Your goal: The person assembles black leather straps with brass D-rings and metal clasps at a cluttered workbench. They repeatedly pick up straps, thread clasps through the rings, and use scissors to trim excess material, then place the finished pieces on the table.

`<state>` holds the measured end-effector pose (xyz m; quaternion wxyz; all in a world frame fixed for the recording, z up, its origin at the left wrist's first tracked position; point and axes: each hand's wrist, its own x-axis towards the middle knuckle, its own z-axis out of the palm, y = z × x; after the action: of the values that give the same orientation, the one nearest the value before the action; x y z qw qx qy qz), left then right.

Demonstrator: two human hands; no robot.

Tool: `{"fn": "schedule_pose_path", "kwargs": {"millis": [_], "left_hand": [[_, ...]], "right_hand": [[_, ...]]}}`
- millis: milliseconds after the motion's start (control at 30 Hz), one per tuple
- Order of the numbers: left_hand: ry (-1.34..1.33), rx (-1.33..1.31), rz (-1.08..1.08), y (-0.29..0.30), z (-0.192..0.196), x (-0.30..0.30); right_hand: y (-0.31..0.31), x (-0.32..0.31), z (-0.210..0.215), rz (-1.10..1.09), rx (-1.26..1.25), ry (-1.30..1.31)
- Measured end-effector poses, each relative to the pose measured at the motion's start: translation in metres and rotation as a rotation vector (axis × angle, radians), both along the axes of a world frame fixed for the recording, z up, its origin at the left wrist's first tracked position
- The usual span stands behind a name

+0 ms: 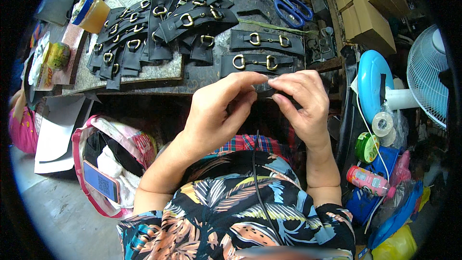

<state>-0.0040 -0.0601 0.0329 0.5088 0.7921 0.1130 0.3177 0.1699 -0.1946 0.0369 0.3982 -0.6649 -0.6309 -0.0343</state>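
From the head view, both hands are up in front of the body, meeting at the near edge of the dark bench (159, 86). There's the small dark piece (263, 87), right in the gap between the two sets of fingertips! The left hand (219, 106) has it pinched, index finger above, thumb curled in below. Over on the right hand (305, 101), the fingertips reach the piece's right end, thumb set lower and a little apart; whether they close on it, I can't tell.

Just beyond the fingers lies the nearer black strap (252, 63) with its gold-coloured bit, the farther black strap (240, 41) behind it. Off to the left, a heap of black straps (161, 29) covers a pale board (168, 71), and well past the hands sit the blue-handled scissors (284, 4), blades apart.
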Motion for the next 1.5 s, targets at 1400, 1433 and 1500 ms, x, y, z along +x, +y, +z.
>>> {"fn": "schedule_pose_path", "kwargs": {"millis": [1400, 1433, 1500], "left_hand": [[-0.022, 0.884, 1.147, 0.142, 0.020, -0.077], [-0.017, 0.937, 0.928, 0.116, 0.024, -0.058], [-0.004, 0.851, 0.560, 0.066, 0.024, -0.022]], "right_hand": [[0.047, 0.051, 0.023, -0.012, -0.119, 0.769], [0.044, 0.045, 0.023, -0.007, -0.133, 0.779], [0.039, 0.033, 0.023, 0.069, -0.129, 0.862]]}}
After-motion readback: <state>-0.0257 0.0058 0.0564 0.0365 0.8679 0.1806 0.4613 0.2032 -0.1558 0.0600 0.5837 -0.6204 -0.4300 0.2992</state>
